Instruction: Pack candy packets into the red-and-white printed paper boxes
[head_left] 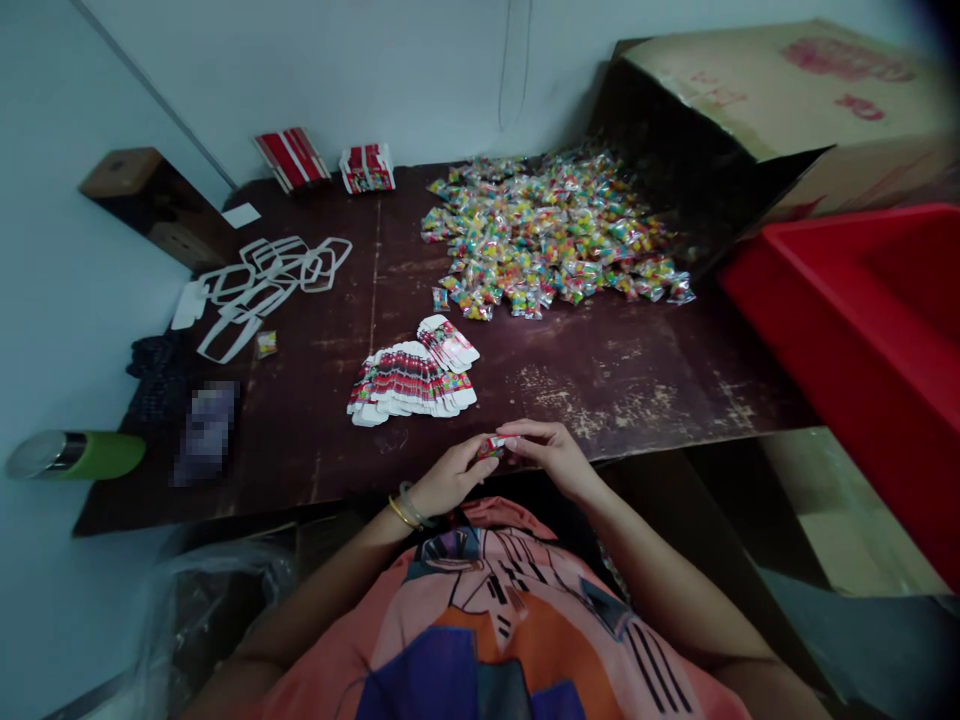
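Observation:
Just over the table's front edge, my left hand point(452, 474) grips a small red printed carton point(491, 447) from the left, fingers closed round it. My right hand point(551, 455) pinches the carton's other end, where a white flap shows. What is inside the carton cannot be seen. Beyond my hands lies a fanned stack of flat printed cartons point(412, 382), red and white with white tabs. Farther back spreads a big heap of small clear candy packets point(547, 235) with bright coloured pieces in them.
White paper bands point(259, 283) and a single candy packet point(266, 344) lie left. A green bottle point(105, 455) is at the left edge. Two carton bundles point(367, 168) rest by the wall. A large cardboard box point(787, 90) and a red bin point(847, 300) occupy the right.

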